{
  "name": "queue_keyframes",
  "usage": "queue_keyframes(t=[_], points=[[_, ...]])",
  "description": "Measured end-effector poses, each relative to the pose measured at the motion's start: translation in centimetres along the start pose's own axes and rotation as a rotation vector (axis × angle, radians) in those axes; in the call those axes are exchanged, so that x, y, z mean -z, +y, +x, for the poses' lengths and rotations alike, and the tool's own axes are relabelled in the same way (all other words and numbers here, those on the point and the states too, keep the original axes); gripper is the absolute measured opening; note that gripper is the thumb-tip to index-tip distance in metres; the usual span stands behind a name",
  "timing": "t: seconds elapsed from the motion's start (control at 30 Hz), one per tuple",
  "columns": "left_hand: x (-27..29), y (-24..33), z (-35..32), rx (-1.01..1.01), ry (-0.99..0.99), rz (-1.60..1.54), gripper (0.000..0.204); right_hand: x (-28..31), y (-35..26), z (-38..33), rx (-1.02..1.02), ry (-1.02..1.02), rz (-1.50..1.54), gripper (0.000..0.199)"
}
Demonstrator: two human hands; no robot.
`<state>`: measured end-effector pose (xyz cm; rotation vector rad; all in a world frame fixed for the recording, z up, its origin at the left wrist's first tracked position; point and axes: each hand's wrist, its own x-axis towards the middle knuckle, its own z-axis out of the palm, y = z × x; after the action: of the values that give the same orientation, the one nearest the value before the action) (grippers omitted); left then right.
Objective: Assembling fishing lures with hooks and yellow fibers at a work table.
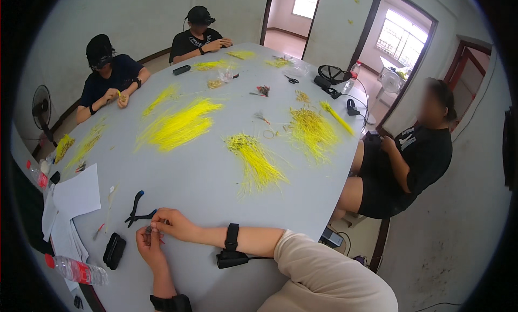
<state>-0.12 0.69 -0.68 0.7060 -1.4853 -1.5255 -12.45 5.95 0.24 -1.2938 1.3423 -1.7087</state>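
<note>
My left hand and my right hand meet at the near left of the grey table. Their fingertips are pinched together around something small, with a dark bit and a touch of red showing; the fingers hide its kind. Just beyond them lie pliers with dark jaws and blue-tipped handles, one handle close to my right fingers. To the left of my left hand is a black case. Black straps are on both wrists, and a black device hangs by my right forearm.
Bundles of yellow strands spread over the table, several with brownish ends. Papers and a plastic bottle are at the left edge. Scissors lie farther back. Two people work across the table; another person sits at right.
</note>
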Motion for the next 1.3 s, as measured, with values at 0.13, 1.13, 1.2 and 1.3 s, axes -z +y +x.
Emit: queue_keyframes(t=[0.13,1.13,1.2,1.3], points=[[-0.6,1.9,-0.3,0.13,0.052,0.031,0.014,0.0,0.3,0.2,0.014,0.01,-0.046,0.012],[1.6,0.9,-0.5,0.196,-0.023,-0.154,0.014,-0.8,-0.7,0.1,-0.125,-0.044,0.035,0.011],[1.6,0.7,-0.4,0.188,-0.033,-0.109,0.013,-0.8,-0.4,0.2,-0.128,-0.049,0.012,0.012],[1.5,0.6,-0.4,0.175,-0.034,-0.112,0.015,-0.7,0.0,0.1,-0.129,-0.065,0.027,0.012]])
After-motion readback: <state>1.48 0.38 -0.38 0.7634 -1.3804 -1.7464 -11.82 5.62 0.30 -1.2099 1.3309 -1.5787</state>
